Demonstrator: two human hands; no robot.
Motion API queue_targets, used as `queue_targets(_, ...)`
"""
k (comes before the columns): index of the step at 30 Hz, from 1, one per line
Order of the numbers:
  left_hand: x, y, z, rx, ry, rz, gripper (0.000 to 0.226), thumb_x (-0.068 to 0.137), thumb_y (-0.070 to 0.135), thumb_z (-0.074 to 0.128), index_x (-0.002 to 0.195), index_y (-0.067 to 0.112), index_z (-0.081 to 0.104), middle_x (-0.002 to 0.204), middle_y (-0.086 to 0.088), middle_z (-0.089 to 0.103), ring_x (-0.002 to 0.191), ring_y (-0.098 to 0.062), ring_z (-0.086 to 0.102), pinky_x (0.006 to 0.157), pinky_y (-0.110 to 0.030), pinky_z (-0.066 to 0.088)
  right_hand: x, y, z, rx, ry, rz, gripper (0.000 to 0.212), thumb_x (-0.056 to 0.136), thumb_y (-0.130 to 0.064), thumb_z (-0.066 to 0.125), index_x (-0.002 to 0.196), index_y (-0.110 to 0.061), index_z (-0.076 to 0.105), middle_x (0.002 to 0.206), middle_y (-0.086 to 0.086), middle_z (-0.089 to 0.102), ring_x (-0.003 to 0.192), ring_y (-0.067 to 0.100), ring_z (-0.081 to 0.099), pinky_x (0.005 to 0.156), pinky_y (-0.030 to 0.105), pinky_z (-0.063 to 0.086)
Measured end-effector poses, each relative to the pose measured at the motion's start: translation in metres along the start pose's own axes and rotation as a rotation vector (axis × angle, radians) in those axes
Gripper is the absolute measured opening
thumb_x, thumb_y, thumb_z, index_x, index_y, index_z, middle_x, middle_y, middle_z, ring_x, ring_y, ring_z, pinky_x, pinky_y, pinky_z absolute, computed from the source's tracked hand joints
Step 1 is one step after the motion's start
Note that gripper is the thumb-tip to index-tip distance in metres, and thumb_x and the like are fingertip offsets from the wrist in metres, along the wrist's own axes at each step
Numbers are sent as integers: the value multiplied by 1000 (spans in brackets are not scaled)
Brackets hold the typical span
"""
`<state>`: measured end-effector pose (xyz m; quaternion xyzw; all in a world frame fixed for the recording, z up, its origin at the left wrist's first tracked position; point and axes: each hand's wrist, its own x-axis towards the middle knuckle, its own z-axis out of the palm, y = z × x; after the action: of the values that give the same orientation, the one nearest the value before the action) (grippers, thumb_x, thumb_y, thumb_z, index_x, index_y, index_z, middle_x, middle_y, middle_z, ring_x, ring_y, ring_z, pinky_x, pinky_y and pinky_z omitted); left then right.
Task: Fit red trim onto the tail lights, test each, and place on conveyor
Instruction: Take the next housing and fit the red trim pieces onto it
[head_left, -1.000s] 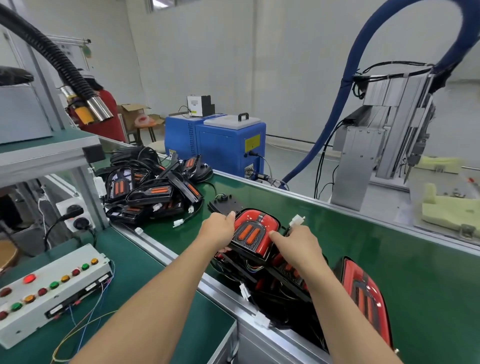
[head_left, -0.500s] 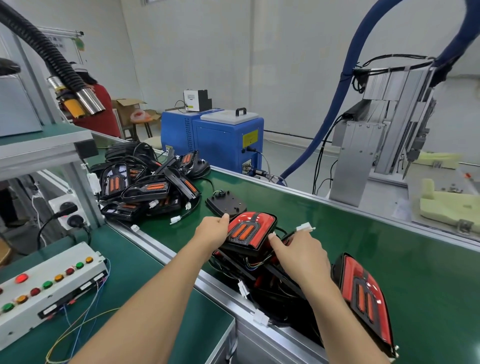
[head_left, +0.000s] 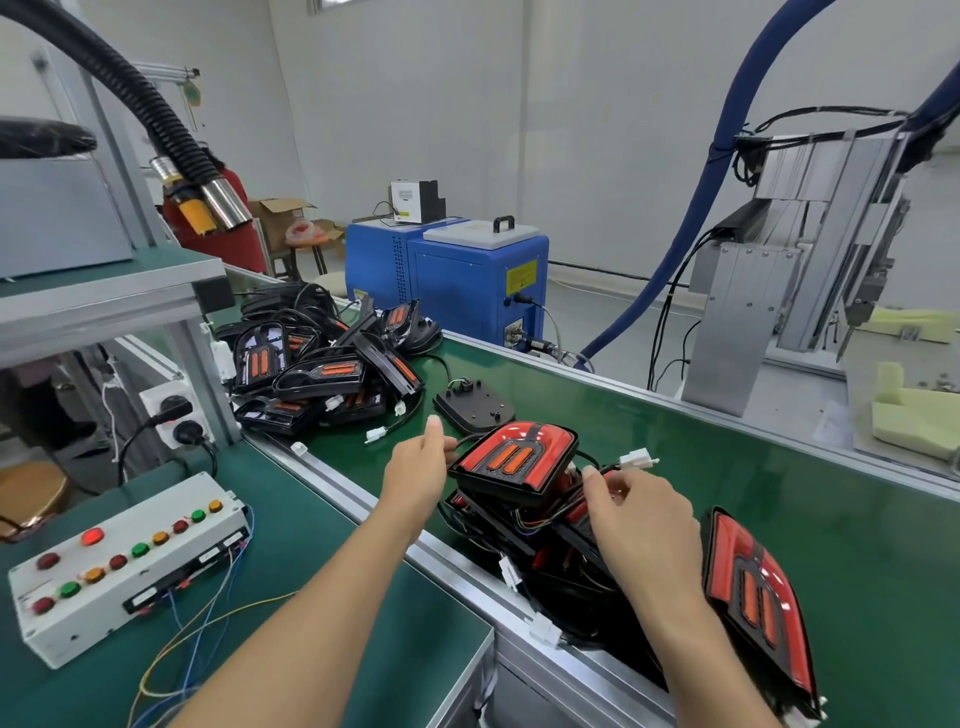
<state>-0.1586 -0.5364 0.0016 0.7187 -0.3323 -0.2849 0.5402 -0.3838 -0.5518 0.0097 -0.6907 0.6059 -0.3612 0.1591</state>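
While our left hand (head_left: 415, 478) curls beside the red tail light (head_left: 514, 460) on top of the pile on the green conveyor (head_left: 779, 519), our right hand (head_left: 639, 525) pinches its wire. We should tuck the wire in so nothing slides off.

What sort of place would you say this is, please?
Most likely a factory assembly line: a green conveyor belt carries piled tail lights, with a button-covered test box alongside.
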Motion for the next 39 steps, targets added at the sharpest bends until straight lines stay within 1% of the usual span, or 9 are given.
queue_targets(4, -19, -15, -35, -103, 200, 74, 46, 109, 43, 34, 89, 26, 73, 87, 7, 75, 82, -13, 61, 75, -31, 45, -42, -36, 17, 332, 73, -223, 28, 96, -43, 55, 74, -28, 64, 68, -14, 61, 69, 5, 58, 61, 26, 46)
queue_targets(9, -58, -45, -100, -136, 310, 120, 48, 110, 35, 39, 85, 17, 76, 70, 0, 73, 56, -5, 57, 56, -22, 42, -109, -91, 75, 557, -228, -335, 25, 96, -45, 52, 79, -28, 61, 73, -11, 60, 70, 12, 55, 62, 26, 45)
queue_targets(14, -120, -88, -173, -21, 411, 28, 43, 108, 30, 45, 80, 16, 76, 65, 0, 71, 55, -5, 62, 59, -22, 47, -183, -133, 138, 591, -692, -306, 20, 98, -40, 54, 80, -36, 61, 70, -18, 62, 68, 2, 55, 67, 23, 46)
queue_targets(20, -211, -141, -258, 209, 531, -188, 34, 102, 24, 57, 73, 20, 74, 69, 6, 73, 66, -7, 66, 72, -31, 55, -280, -165, 180, 554, -947, -484, 34, 98, -40, 56, 76, -15, 57, 59, -7, 50, 60, 9, 42, 63, 30, 37)
queue_targets(25, -253, -151, -313, 259, 607, -288, 25, 97, 26, 58, 76, 19, 71, 69, 3, 73, 59, -11, 64, 61, -30, 53, -324, -182, 195, 503, -972, -596, 27, 97, -28, 60, 73, -16, 56, 61, -3, 57, 62, 15, 50, 65, 33, 43)
queue_targets(28, -264, -150, -344, 269, 684, -308, 26, 96, 28, 57, 75, 16, 68, 73, -3, 73, 65, -19, 64, 65, -35, 55, -332, -188, 199, 471, -966, -624, 22, 96, -29, 60, 74, -23, 60, 65, -8, 62, 67, 10, 57, 66, 29, 48)
queue_targets(34, -260, -159, -406, 251, 813, -380, 26, 94, 29, 56, 81, 12, 71, 81, -9, 75, 73, -26, 66, 73, -35, 57, -331, -191, 200, 502, -981, -484, 24, 94, -26, 66, 71, -33, 65, 64, -12, 66, 62, 4, 59, 60, 17, 44)
queue_targets(37, -246, -171, -424, 147, 780, -421, 35, 96, 35, 57, 82, 4, 67, 79, -13, 74, 66, -21, 59, 63, -28, 49, -333, -192, 201, 491, -965, -490, 25, 92, -23, 68, 68, -29, 66, 59, -8, 65, 63, 6, 60, 59, 12, 44)
queue_targets(39, -231, -174, -430, 97, 769, -447, 40, 97, 39, 57, 69, 11, 51, 63, -7, 57, 58, -19, 47, 55, -24, 38, -334, -193, 202, 489, -959, -503, 27, 91, -20, 69, 66, -27, 64, 57, -6, 63, 63, 6, 58, 62, 11, 44)
